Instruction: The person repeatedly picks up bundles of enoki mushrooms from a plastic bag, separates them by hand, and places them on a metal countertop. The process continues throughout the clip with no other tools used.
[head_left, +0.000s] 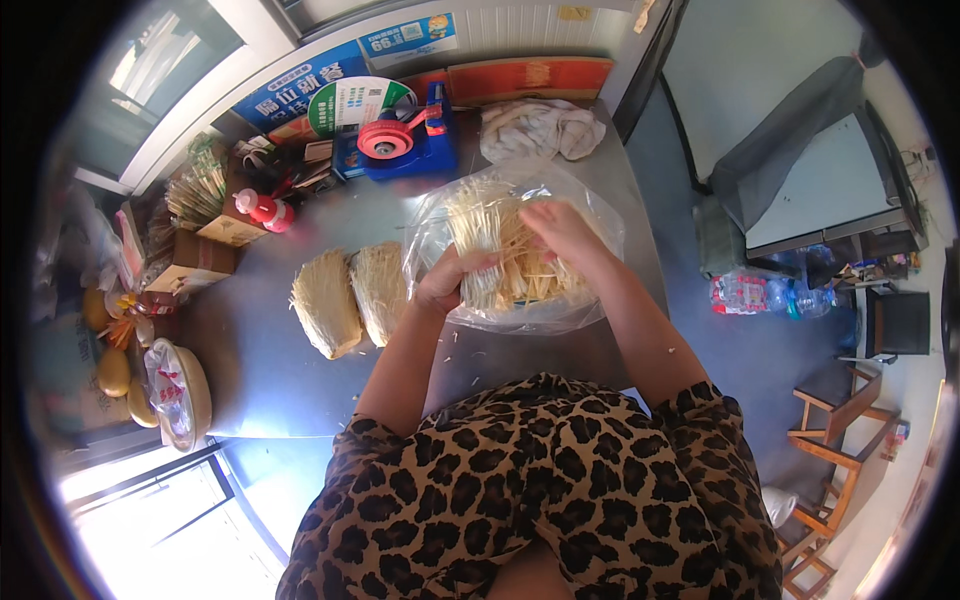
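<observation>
A clear plastic bag (517, 322) lies spread on the metal table in front of me, full of pale, dry, straw-like strands (555, 281). My left hand (450, 277) grips a bundle of the pale strands (476, 217) at its lower left side, thumb across the front. My right hand (553, 229) is at the bundle's right side over the loose strands, its fingers bent; whether strands are pinched in them is hard to tell. Two compact bundles of similar strands (326, 304) (377, 289) lie side by side on the table, left of the bag.
Behind the bag are a crumpled whitish cloth (544, 129) and a blue tape dispenser (412, 154) with a red roll. A red and pink bottle (264, 210), cardboard boxes (196, 262) and bundled sticks (199, 187) stand at left. A beige basin (196, 390) sits near the table's left edge.
</observation>
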